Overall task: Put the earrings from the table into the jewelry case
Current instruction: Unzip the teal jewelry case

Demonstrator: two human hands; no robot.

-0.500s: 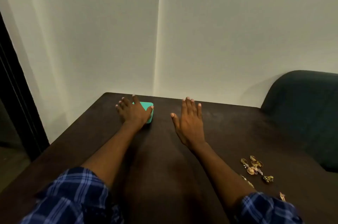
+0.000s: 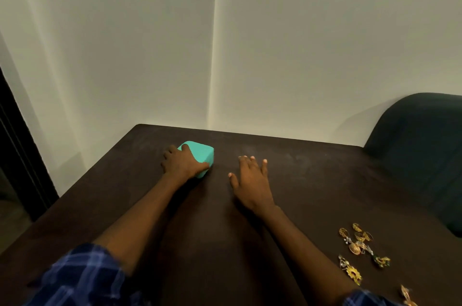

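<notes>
A small turquoise jewelry case (image 2: 203,154) sits closed near the far left part of the dark table (image 2: 312,180). My left hand (image 2: 182,163) grips the case, fingers curled over its top and thumb on its near side. My right hand (image 2: 252,180) hovers or rests flat on the table a little to the right of the case, fingers spread and holding nothing. Several gold earrings (image 2: 360,243) lie in a loose cluster on the table at the near right, with one more (image 2: 407,294) at the bottom edge.
A dark green chair back (image 2: 420,143) stands at the table's right side. White walls meet in a corner behind the table. A dark door frame (image 2: 17,155) is at the left.
My left hand has slid back so more of the case's top shows. My right hand's fingers have spread and bent slightly.
</notes>
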